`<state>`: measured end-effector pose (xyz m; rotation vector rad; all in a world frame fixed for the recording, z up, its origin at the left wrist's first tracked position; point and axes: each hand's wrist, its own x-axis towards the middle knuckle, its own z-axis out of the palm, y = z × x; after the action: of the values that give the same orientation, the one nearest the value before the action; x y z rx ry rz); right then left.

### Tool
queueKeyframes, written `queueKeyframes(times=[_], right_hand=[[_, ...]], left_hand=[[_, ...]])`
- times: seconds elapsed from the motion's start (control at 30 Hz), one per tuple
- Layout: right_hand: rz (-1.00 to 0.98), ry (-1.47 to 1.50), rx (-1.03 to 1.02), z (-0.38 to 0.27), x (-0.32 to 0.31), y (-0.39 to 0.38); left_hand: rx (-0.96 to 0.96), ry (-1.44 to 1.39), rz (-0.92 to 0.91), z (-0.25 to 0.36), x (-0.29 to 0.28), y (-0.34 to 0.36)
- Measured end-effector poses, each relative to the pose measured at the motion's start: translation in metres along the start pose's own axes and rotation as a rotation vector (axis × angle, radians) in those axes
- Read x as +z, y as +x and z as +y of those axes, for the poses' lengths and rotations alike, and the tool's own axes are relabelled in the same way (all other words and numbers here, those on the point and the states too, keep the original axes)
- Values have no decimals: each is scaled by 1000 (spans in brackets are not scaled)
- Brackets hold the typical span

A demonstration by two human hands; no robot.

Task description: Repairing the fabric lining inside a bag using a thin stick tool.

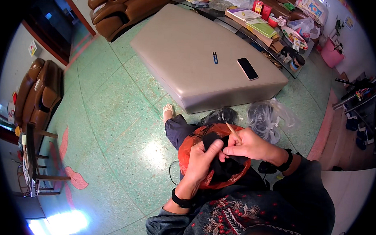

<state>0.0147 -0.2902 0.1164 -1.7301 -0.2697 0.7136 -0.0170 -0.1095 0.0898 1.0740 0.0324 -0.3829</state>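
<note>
My left hand (201, 158) pinches a piece of black cloth (212, 139), thumb on top. My right hand (251, 144) meets it at the fingertips, closed around a slim tan wooden stick (234, 133) that slants up and away; its lower end is hidden by my fingers, so its kind is unclear. Beneath both hands an orange-red plastic bag (187, 147) lies open across my lap, with more black material inside it.
Ahead stands a beige padded bench (186, 47) bearing blue thread snips (215, 57) and a phone (247, 68). Clear plastic bags (264, 120) with dark contents lie on the floor by it. Behind is a cluttered glass table (236, 30). A rack (358, 98) stands at right.
</note>
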Motion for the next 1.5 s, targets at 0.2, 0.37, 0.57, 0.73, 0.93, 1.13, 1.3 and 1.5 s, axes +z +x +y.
queueKeyframes(times=[0.2, 0.37, 0.57, 0.73, 0.93, 1.13, 1.3, 1.5], right_hand=[[-20, 39, 84, -12, -7, 1], [-26, 10, 52, 1, -7, 0], [-15, -96, 54, -2, -1, 1], [86, -143, -113, 7, 2, 5], [27, 268, 160, -11, 1, -1], [-45, 31, -22, 11, 7, -3], [8, 93, -5, 11, 12, -2], [81, 41, -94, 5, -1, 1]], left_hand=[[-10, 34, 92, 1, -6, 0], [63, 148, 88, 4, -9, 3], [17, 72, 100, 7, -7, 4], [50, 39, 101, -6, -9, 2], [23, -42, 186, -1, -16, 4], [33, -66, 155, -2, -14, 7], [-37, -199, 152, -8, -14, 9], [23, -33, 76, -13, -10, 4]])
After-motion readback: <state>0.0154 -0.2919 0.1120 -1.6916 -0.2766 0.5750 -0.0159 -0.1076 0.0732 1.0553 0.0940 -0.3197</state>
